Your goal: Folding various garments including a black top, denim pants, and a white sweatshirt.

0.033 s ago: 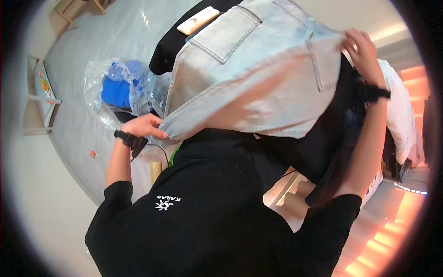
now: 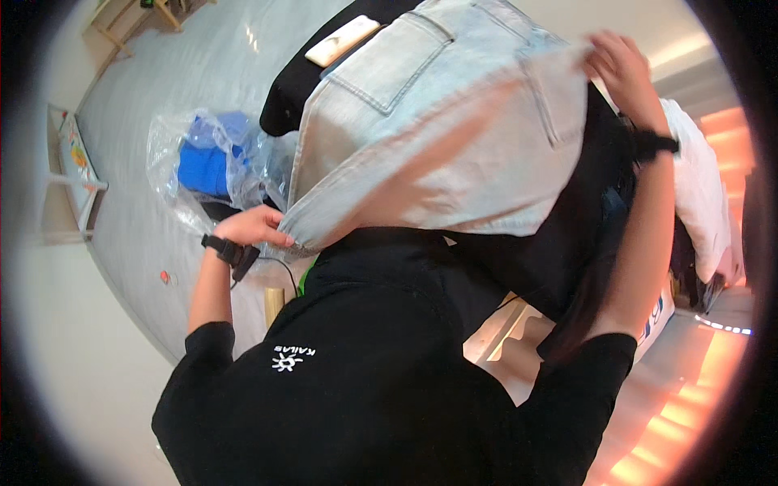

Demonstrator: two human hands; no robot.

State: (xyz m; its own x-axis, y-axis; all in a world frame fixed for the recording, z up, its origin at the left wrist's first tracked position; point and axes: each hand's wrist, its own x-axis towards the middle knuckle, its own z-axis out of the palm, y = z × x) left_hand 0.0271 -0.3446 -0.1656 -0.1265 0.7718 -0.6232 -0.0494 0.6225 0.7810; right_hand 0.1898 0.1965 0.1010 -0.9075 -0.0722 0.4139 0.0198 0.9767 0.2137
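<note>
Pale blue denim jeans (image 2: 486, 174) lie spread across my lap, their stitched pockets showing and a long diagonal fold running over them. At the lower left corner of the cloth, my left hand (image 2: 255, 226) is closed, pinching the hem between thumb and fingers. My right hand (image 2: 622, 69) grips the upper right edge of the denim, its fingers slightly blurred. Beyond the jeans, on a black surface, rests a pale flat phone-like object (image 2: 344, 40). Dark clothing under the denim is partly hidden by it.
To the left, a clear plastic bag (image 2: 166, 162) with blue fabric (image 2: 204, 168) in it sits on the grey floor (image 2: 130, 154). A white cloth (image 2: 693, 194) hangs at the right. A wooden post (image 2: 275, 306) stands by my left side, and wooden furniture legs (image 2: 166, 16) show far left.
My right hand and the upper part of the jeans have shifted slightly left and up. My left hand keeps its pinch on the corner, almost unmoved.
</note>
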